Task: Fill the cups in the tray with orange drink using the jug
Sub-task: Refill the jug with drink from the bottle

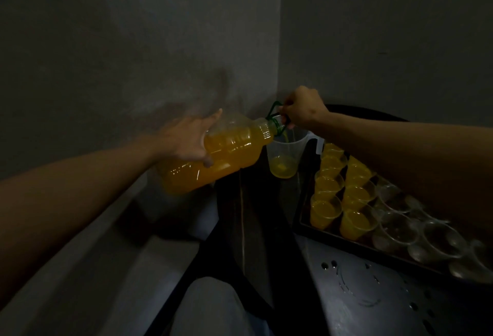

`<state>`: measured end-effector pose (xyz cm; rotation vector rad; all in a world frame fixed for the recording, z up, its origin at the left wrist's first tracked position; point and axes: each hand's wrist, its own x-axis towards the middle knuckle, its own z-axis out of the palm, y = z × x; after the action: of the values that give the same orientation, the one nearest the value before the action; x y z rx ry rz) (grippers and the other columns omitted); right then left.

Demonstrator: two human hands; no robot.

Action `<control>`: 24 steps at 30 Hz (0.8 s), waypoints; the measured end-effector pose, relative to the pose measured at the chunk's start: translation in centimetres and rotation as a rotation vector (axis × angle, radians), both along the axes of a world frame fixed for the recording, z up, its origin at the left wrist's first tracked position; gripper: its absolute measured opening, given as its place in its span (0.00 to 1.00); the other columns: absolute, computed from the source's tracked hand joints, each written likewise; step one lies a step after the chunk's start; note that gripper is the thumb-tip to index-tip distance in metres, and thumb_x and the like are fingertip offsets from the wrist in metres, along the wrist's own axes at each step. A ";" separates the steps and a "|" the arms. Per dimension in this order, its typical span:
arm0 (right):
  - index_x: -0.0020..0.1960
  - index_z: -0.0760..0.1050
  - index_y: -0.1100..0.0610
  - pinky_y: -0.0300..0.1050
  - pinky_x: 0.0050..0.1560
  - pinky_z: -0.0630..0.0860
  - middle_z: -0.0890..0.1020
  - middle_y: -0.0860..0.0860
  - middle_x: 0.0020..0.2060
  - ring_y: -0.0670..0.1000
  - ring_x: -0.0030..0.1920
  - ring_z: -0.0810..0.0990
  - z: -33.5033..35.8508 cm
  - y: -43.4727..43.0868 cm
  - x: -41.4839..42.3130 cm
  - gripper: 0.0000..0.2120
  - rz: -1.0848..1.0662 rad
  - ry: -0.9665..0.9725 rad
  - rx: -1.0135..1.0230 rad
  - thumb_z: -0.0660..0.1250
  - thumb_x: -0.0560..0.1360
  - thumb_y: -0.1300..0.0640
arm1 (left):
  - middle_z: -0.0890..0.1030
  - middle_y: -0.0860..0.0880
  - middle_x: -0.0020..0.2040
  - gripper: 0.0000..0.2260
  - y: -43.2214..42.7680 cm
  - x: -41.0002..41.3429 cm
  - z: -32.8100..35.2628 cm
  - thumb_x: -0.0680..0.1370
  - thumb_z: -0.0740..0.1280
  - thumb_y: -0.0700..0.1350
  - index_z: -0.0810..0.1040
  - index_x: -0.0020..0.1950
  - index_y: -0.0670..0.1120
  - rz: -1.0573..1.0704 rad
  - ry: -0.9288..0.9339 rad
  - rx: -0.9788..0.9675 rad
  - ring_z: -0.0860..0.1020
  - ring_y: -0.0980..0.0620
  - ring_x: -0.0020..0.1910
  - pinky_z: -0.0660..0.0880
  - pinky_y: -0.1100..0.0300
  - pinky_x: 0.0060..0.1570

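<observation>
Dim light; the view looks down into a wall corner.

Nearest: knee (213,309) in pale cloth, bottom centre; just right of it, a grey plastic surface (373,295) with holes.

Farther back on the right: dark tray (301,219) packed with rows of clear cups. Full cups (354,221) fill the two left rows, orange close to the rim; empty cups (394,231) fill the rows to their right, the far ones hidden under the right forearm.

Off the tray's far left corner: clear jug (284,154), upright, just beside the tray; a shallow layer of drink (283,167) lies at its bottom; what it stands on I cannot tell.

Bottle (213,159): large, clear, holding much orange drink; tilted close to level, mouth over the jug; a thin stream (286,137) falls from the mouth into the jug.

Left hand (186,141): grasps the bottle's body, fingers spread over the top, thumb underneath; somewhat blurred.

Right hand (301,109): clenched round the green handle (273,110) at the bottle's neck, above the jug.

Farthest: grey walls (133,42) meeting in the corner behind the bottle.
</observation>
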<state>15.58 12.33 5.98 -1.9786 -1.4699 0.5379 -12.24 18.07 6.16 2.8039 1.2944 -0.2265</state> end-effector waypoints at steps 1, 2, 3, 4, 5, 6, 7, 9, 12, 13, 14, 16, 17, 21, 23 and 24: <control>0.50 0.80 0.62 0.51 0.49 0.84 0.84 0.56 0.42 0.52 0.41 0.86 -0.1 0.0 0.0 0.09 -0.001 -0.002 0.003 0.66 0.80 0.57 | 0.74 0.43 0.71 0.61 0.0 0.0 0.0 0.63 0.80 0.60 0.41 0.83 0.55 0.000 0.001 0.002 0.74 0.41 0.65 0.75 0.49 0.59; 0.50 0.80 0.62 0.51 0.49 0.84 0.84 0.56 0.42 0.52 0.41 0.86 -0.2 0.0 0.1 0.09 -0.002 -0.004 0.006 0.66 0.80 0.56 | 0.74 0.43 0.71 0.61 0.1 0.0 0.0 0.63 0.80 0.60 0.41 0.83 0.55 0.001 0.007 0.008 0.74 0.41 0.66 0.75 0.48 0.59; 0.49 0.80 0.62 0.51 0.49 0.84 0.84 0.56 0.42 0.52 0.41 0.86 -0.2 0.0 0.2 0.09 -0.003 -0.008 0.008 0.66 0.80 0.57 | 0.74 0.43 0.71 0.61 0.1 0.1 0.0 0.62 0.80 0.61 0.41 0.83 0.56 0.001 0.014 0.015 0.74 0.41 0.66 0.75 0.47 0.59; 0.49 0.80 0.62 0.52 0.49 0.84 0.84 0.56 0.42 0.52 0.41 0.86 -0.3 0.0 0.2 0.09 -0.004 -0.014 0.009 0.66 0.80 0.57 | 0.74 0.43 0.71 0.61 0.2 0.1 0.0 0.62 0.80 0.61 0.41 0.83 0.56 0.001 0.022 0.019 0.74 0.40 0.66 0.75 0.47 0.60; 0.49 0.80 0.63 0.52 0.49 0.84 0.84 0.56 0.42 0.52 0.41 0.86 -0.3 0.0 0.3 0.09 -0.004 -0.017 0.009 0.66 0.80 0.57 | 0.74 0.43 0.71 0.62 0.3 0.2 0.1 0.62 0.80 0.61 0.41 0.83 0.56 0.001 0.028 0.021 0.74 0.40 0.66 0.75 0.47 0.61; 0.49 0.81 0.63 0.53 0.49 0.84 0.85 0.56 0.42 0.53 0.41 0.86 -0.3 0.0 0.3 0.09 -0.004 -0.019 0.008 0.66 0.80 0.57 | 0.74 0.42 0.72 0.62 0.3 0.2 0.2 0.62 0.80 0.61 0.41 0.83 0.55 0.001 0.032 0.019 0.73 0.40 0.68 0.75 0.46 0.62; 0.49 0.81 0.63 0.54 0.49 0.84 0.85 0.56 0.42 0.53 0.40 0.86 -0.3 0.0 0.3 0.09 -0.005 -0.020 0.007 0.67 0.80 0.57 | 0.72 0.43 0.73 0.62 0.4 0.3 0.3 0.62 0.80 0.61 0.41 0.83 0.55 0.002 0.037 0.014 0.72 0.40 0.69 0.74 0.46 0.63; 0.47 0.81 0.63 0.54 0.49 0.84 0.85 0.56 0.40 0.53 0.39 0.86 -0.4 0.1 0.3 0.09 -0.010 -0.024 0.008 0.67 0.80 0.57 | 0.70 0.44 0.76 0.62 0.4 0.2 0.5 0.62 0.80 0.62 0.41 0.83 0.55 0.002 0.045 0.014 0.70 0.40 0.71 0.73 0.45 0.65; 0.46 0.82 0.63 0.54 0.48 0.84 0.85 0.56 0.39 0.52 0.38 0.86 -0.5 0.2 0.1 0.10 -0.019 -0.029 0.023 0.68 0.80 0.57 | 0.71 0.43 0.75 0.61 0.3 0.1 0.7 0.62 0.79 0.62 0.41 0.83 0.56 0.006 0.053 0.022 0.71 0.40 0.70 0.73 0.45 0.65; 0.45 0.82 0.63 0.55 0.48 0.84 0.85 0.56 0.38 0.53 0.38 0.86 -0.6 0.2 0.1 0.11 -0.020 -0.027 0.028 0.68 0.80 0.56 | 0.72 0.43 0.74 0.61 0.3 0.0 0.7 0.62 0.79 0.62 0.42 0.83 0.56 0.006 0.056 0.020 0.72 0.40 0.69 0.74 0.46 0.64; 0.45 0.82 0.63 0.55 0.48 0.84 0.85 0.56 0.37 0.53 0.38 0.86 -0.6 0.2 0.0 0.11 -0.021 -0.021 0.033 0.68 0.80 0.56 | 0.72 0.43 0.73 0.61 0.4 0.0 0.7 0.62 0.79 0.62 0.42 0.83 0.56 0.008 0.060 0.016 0.72 0.40 0.68 0.74 0.47 0.63; 0.44 0.82 0.63 0.55 0.48 0.84 0.85 0.56 0.37 0.53 0.38 0.86 -0.6 0.2 -0.1 0.11 -0.025 -0.006 0.045 0.68 0.80 0.56 | 0.71 0.43 0.73 0.60 0.4 -0.1 0.8 0.63 0.79 0.61 0.41 0.83 0.55 0.011 0.065 0.006 0.72 0.40 0.68 0.74 0.48 0.62; 0.44 0.82 0.63 0.55 0.48 0.84 0.85 0.56 0.37 0.53 0.38 0.86 -0.7 0.2 -0.1 0.11 -0.026 -0.003 0.052 0.68 0.80 0.56 | 0.71 0.43 0.74 0.60 0.5 -0.1 0.9 0.64 0.79 0.61 0.41 0.83 0.55 0.013 0.063 0.005 0.71 0.40 0.69 0.73 0.49 0.62; 0.46 0.82 0.63 0.55 0.49 0.84 0.85 0.56 0.39 0.53 0.39 0.86 -0.7 0.3 -0.1 0.11 -0.016 -0.015 0.049 0.67 0.80 0.56 | 0.70 0.43 0.74 0.60 0.2 0.2 1.1 0.64 0.80 0.60 0.42 0.83 0.54 0.017 0.062 0.019 0.70 0.40 0.70 0.72 0.50 0.63; 0.46 0.81 0.62 0.55 0.50 0.84 0.85 0.56 0.39 0.53 0.40 0.86 -0.6 0.2 -0.1 0.10 -0.010 -0.006 0.039 0.67 0.80 0.56 | 0.70 0.43 0.74 0.60 0.2 0.2 1.0 0.63 0.80 0.59 0.42 0.83 0.55 0.021 0.063 0.019 0.71 0.40 0.69 0.73 0.49 0.62; 0.46 0.81 0.62 0.54 0.50 0.84 0.85 0.56 0.39 0.53 0.40 0.86 -0.6 0.2 -0.1 0.10 -0.007 -0.005 0.040 0.67 0.80 0.56 | 0.70 0.43 0.74 0.60 0.2 0.2 1.0 0.63 0.80 0.59 0.42 0.83 0.55 0.025 0.061 0.013 0.71 0.40 0.70 0.73 0.49 0.63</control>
<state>15.49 12.58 5.40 -1.9549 -1.4652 0.4962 -12.01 18.26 7.12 2.8103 1.3477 -0.3067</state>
